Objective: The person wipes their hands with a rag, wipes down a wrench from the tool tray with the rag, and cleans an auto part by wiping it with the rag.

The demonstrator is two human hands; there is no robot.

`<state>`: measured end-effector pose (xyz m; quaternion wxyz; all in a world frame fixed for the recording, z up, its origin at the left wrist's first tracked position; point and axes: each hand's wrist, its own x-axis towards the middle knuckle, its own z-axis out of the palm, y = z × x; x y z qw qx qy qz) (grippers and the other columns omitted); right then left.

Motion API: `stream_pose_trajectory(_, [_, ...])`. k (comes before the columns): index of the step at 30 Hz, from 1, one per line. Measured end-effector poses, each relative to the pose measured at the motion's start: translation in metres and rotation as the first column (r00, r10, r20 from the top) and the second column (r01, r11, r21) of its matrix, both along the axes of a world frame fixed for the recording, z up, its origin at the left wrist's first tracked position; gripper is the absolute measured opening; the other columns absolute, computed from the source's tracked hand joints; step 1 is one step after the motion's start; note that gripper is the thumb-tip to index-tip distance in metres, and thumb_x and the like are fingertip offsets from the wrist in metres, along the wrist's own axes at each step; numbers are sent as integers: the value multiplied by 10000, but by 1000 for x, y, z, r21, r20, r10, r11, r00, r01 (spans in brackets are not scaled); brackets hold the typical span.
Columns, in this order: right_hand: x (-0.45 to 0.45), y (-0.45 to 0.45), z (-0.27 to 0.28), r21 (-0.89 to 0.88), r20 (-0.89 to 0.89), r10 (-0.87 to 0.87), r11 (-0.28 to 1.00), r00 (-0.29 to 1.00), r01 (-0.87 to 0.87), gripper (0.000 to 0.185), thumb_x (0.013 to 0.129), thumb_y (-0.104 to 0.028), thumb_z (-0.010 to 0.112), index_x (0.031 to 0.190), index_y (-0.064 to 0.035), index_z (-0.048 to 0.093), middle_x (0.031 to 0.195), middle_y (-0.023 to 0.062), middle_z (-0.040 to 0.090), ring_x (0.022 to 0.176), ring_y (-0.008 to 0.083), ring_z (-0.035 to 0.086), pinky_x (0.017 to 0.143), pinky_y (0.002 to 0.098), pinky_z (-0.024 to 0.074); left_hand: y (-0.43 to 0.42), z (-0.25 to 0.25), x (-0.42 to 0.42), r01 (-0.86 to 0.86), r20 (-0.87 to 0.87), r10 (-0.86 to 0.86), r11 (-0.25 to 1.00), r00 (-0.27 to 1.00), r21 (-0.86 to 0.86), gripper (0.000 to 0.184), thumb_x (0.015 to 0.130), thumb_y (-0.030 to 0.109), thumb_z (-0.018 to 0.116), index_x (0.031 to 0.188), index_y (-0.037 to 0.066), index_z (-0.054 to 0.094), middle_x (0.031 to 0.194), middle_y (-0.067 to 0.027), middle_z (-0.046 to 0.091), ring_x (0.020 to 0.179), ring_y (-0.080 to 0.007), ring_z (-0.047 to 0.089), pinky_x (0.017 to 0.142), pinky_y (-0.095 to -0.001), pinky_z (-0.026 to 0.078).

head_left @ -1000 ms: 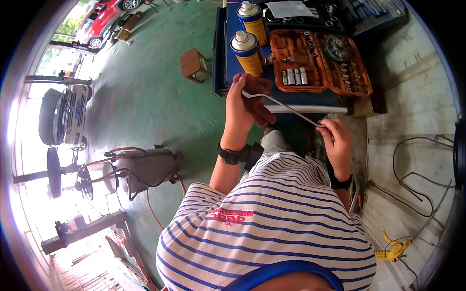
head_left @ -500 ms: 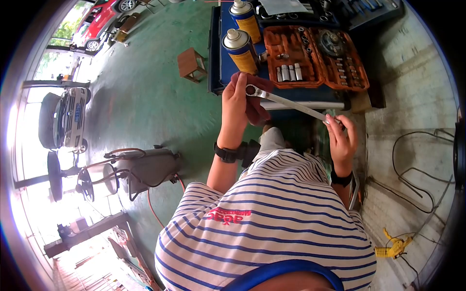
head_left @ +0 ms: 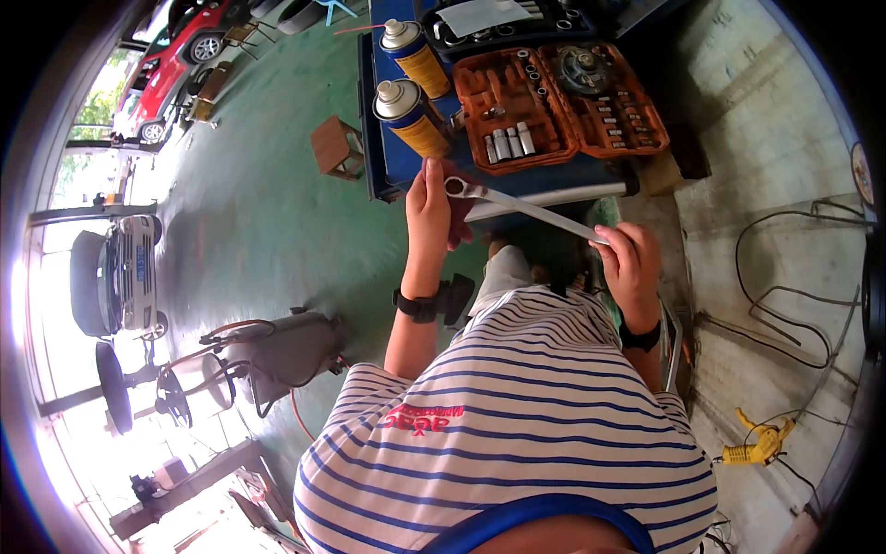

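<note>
A long silver wrench (head_left: 535,210) with a ring end slants across in front of my chest. My right hand (head_left: 632,266) pinches its lower right end between thumb and fingers. At the other end, my left hand (head_left: 427,220) is closed on a dark red cloth (head_left: 459,218), with the thumb pointing up close to the wrench's ring. Part of the cloth lies behind the ring end and part is hidden by the left hand. Whether the left fingers touch the wrench itself I cannot tell.
Ahead, a blue tool cart (head_left: 406,171) carries two spray cans (head_left: 420,134), an open orange socket case (head_left: 526,152) and a black tool tray (head_left: 452,44). A wooden stool (head_left: 337,148) stands left of it. A grey tank (head_left: 291,355) is at left; a wall (head_left: 729,166) rises at right.
The view has shifted, so the cart and its tools sit farther left. The cloth, earlier hanging wide below the ring end, now shows less and looks gathered behind my left hand.
</note>
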<state>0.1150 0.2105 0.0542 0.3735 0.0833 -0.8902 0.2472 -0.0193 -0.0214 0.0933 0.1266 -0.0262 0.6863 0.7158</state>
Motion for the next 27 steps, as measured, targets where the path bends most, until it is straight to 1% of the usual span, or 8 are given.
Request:
stream_pose_trajectory(4, [-6, 1, 2, 18, -82, -26, 999, 996, 27, 271, 781, -112, 767, 1023, -99, 646, 824, 36, 559, 719, 226, 554, 617, 352, 451, 1, -18, 0, -25, 17, 25, 1000, 1000, 5, 500, 1044, 402, 332, 949, -22, 581, 724, -147, 674, 362, -163, 509, 285, -276, 400])
stream_pose_trajectory(8, [-22, 6, 0, 52, -38, -104, 993, 994, 105, 256, 790, -90, 760, 1016, -81, 640, 793, 42, 553, 699, 226, 554, 613, 354, 448, -4, -40, 1, -1, -49, -3, 996, 999, -87, 502, 1039, 415, 353, 939, -17, 589, 734, -141, 678, 375, -154, 510, 292, -270, 404])
stream_pose_trajectory(10, [-37, 10, 2, 60, -82, -106, 992, 991, 111, 250, 792, -62, 750, 1012, -66, 632, 780, 50, 550, 696, 232, 554, 607, 360, 444, -9, -52, 0, 15, 63, -5, 986, 998, -164, 500, 1036, 415, 367, 914, -13, 596, 707, -120, 664, 372, -149, 509, 292, -273, 401])
stream_pose_trajectory(12, [-50, 13, 0, 63, -65, -101, 993, 993, 105, 227, 801, -54, 736, 999, -61, 625, 770, 52, 547, 691, 240, 551, 607, 362, 446, -10, -61, 1, -12, 59, 21, 990, 998, -142, 502, 1031, 414, 393, 876, -11, 611, 662, -96, 641, 368, -145, 508, 298, -267, 385])
stream_pose_trajectory(17, [-84, 11, -4, 106, -62, -87, 990, 994, 94, 169, 825, -110, 716, 963, -79, 624, 768, 42, 566, 704, 235, 564, 627, 356, 453, -11, -78, -5, -53, -5, 53, 992, 999, -114, 500, 1016, 405, 451, 768, 1, 610, 621, -82, 626, 430, -134, 546, 349, -258, 386])
stream_pose_trajectory(20, [-105, 9, -7, 222, -53, -93, 970, 994, 103, 143, 835, -142, 705, 948, -93, 634, 778, 29, 584, 707, 224, 573, 652, 344, 455, -8, -67, -3, -26, 104, 40, 991, 994, -130, 484, 1011, 402, 467, 783, 4, 622, 624, -72, 625, 472, -125, 565, 390, -262, 409])
stream_pose_trajectory(23, [-122, 4, -9, 252, -83, -95, 961, 992, 113, 127, 826, -153, 700, 926, -100, 642, 793, 19, 598, 730, 214, 581, 679, 340, 460, -15, -89, -8, -29, 37, 38, 979, 999, -203, 478, 1007, 407, 478, 801, 3, 631, 625, -59, 620, 493, -113, 568, 430, -265, 423])
stream_pose_trajectory(27, [-141, 0, -14, 255, -75, -92, 961, 993, 109, 131, 809, -150, 705, 915, -93, 653, 804, 19, 605, 779, 217, 587, 701, 349, 466, -12, -76, -4, -32, 41, 40, 982, 998, -187, 470, 1004, 402, 491, 809, 0, 636, 634, -50, 619, 512, -100, 570, 469, -263, 435])
